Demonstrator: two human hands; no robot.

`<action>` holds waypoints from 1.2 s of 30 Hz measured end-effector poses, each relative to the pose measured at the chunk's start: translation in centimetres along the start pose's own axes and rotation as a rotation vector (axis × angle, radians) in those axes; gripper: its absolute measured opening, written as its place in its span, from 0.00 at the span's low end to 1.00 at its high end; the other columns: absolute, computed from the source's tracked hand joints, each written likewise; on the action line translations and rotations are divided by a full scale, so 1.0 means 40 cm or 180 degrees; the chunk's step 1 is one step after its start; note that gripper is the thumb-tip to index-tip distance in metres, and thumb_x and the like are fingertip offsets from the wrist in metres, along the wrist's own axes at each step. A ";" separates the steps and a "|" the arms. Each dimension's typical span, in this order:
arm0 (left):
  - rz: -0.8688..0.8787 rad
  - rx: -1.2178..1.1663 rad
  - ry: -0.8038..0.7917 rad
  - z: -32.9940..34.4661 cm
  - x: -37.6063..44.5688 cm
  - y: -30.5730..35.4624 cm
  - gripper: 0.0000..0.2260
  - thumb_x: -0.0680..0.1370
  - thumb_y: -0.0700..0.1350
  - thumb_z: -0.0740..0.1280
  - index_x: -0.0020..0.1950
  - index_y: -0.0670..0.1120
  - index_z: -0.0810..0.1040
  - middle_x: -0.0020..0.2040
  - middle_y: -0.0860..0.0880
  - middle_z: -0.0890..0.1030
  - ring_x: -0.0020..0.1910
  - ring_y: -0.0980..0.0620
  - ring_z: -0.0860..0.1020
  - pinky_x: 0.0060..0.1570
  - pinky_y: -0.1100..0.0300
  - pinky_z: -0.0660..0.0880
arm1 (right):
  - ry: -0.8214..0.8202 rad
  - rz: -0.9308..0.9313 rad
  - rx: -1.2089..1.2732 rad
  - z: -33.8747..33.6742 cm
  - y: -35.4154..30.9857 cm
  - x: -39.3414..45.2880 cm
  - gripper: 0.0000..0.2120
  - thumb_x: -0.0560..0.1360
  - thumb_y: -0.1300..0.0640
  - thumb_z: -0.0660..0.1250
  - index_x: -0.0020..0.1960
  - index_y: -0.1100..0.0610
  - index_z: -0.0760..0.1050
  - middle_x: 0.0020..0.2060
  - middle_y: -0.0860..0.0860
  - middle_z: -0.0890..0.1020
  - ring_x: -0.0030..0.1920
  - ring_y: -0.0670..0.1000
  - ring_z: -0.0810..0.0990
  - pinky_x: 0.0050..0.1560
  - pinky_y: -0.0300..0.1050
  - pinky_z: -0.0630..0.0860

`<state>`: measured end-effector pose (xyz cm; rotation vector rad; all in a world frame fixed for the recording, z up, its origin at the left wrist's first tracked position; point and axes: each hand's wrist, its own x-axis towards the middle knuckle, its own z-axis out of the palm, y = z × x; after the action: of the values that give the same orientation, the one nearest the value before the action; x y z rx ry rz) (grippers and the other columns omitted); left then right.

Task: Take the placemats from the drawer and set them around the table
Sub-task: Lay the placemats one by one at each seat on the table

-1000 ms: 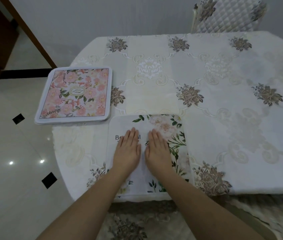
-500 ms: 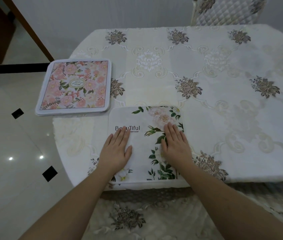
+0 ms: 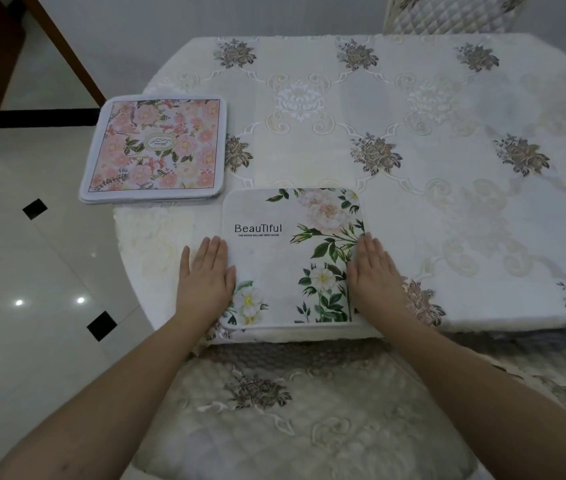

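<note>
Left hand (image 3: 205,277): fingers straight and close together, palm down, flat across the left edge of the white placemat (image 3: 292,261), with the thumb lying on the mat surface and the outer fingers on the tablecloth (image 3: 447,220) beside it. Nothing is grasped. Right hand (image 3: 375,271): fingers likewise straight and together, palm down, flat across the mat's right edge, grasping nothing.

The white placemat is a near-square pad with rounded corners and a pale piped border. Its face is smooth and printed with green leaves, white and blush flowers, and the word "BeauTIful" above 1 line of small capitals. It lies flat at the near edge of the table, its front border roughly in line with the table edge.

A stack of placemats (image 3: 155,152) sits at the table's left side, just beyond and left of the white mat, overhanging the table edge. The top piece has a pink floral print inside a thin dark frame line (several layered edges show along the front; the count cannot be told).

The tablecloth is cream, textured, with embroidered scrolls and brown-grey flower motifs. A quilted chair seat (image 3: 292,410) in matching fabric sits below the near edge. A quilted chair back (image 3: 447,13) stands at the far side. The floor (image 3: 32,271) is glossy pale tile with small black diamond insets.
</note>
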<state>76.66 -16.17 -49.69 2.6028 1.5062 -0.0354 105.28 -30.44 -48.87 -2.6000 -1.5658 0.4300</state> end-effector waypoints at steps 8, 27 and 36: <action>0.0071 -0.0622 -0.0196 0.020 -0.026 0.242 0.29 0.81 0.54 0.38 0.81 0.44 0.50 0.81 0.47 0.50 0.80 0.51 0.47 0.77 0.52 0.42 | -0.0067 -0.0377 0.0230 0.104 -0.260 -0.066 0.30 0.81 0.49 0.43 0.78 0.62 0.56 0.78 0.57 0.57 0.78 0.55 0.55 0.77 0.49 0.46; 0.0784 0.0019 -0.0575 0.033 -0.090 0.021 0.30 0.82 0.59 0.47 0.81 0.48 0.51 0.81 0.50 0.52 0.80 0.51 0.52 0.77 0.52 0.48 | -0.0298 -0.0672 -0.0437 0.024 0.083 -0.096 0.29 0.82 0.43 0.38 0.80 0.52 0.41 0.79 0.47 0.43 0.78 0.45 0.39 0.75 0.41 0.35; 0.0527 0.0176 -0.0650 -0.017 -0.135 -0.031 0.32 0.80 0.62 0.42 0.80 0.48 0.56 0.80 0.52 0.57 0.78 0.53 0.57 0.75 0.56 0.44 | -0.0607 -0.0682 -0.0512 -0.028 0.060 -0.077 0.29 0.83 0.46 0.44 0.80 0.55 0.42 0.79 0.51 0.44 0.79 0.49 0.44 0.74 0.45 0.38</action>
<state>72.84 -20.11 -48.66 2.6619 1.2360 -0.3196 106.29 -34.20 -47.68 -2.5271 -1.9944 0.5693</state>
